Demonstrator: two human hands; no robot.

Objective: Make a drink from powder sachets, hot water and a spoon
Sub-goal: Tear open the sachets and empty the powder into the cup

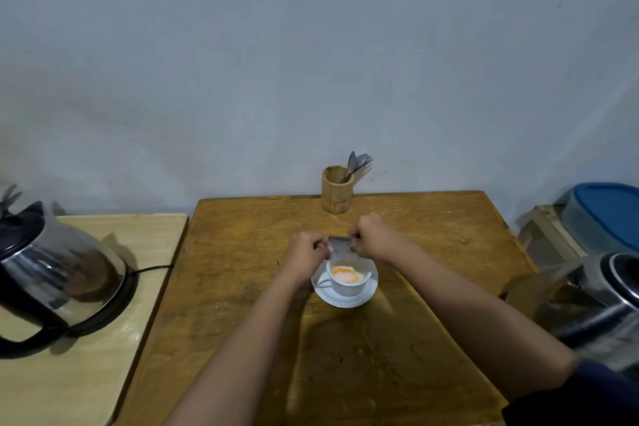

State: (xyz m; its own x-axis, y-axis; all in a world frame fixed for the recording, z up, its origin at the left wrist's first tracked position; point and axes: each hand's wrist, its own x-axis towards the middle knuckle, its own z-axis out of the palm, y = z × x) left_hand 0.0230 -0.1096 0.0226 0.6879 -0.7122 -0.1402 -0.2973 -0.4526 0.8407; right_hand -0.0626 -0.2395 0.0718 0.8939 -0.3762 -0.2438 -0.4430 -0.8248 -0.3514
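A white cup [349,284] stands on a white saucer [340,299] in the middle of the brown wooden table [242,287]. Orange and pale powder lies inside the cup. Just above the cup's far rim I hold a small silvery sachet [339,245] between both hands. My left hand [306,254] pinches its left edge and my right hand [373,239] pinches its right edge. A wooden holder [337,190] with several spoons [356,162] stands at the table's far edge.
An electric kettle [58,270] with a black handle sits on its base on the pale side table [103,356] at left, its cord trailing right. A second steel kettle [601,301] stands at the right edge. A blue-lidded container [605,214] rests beyond it.
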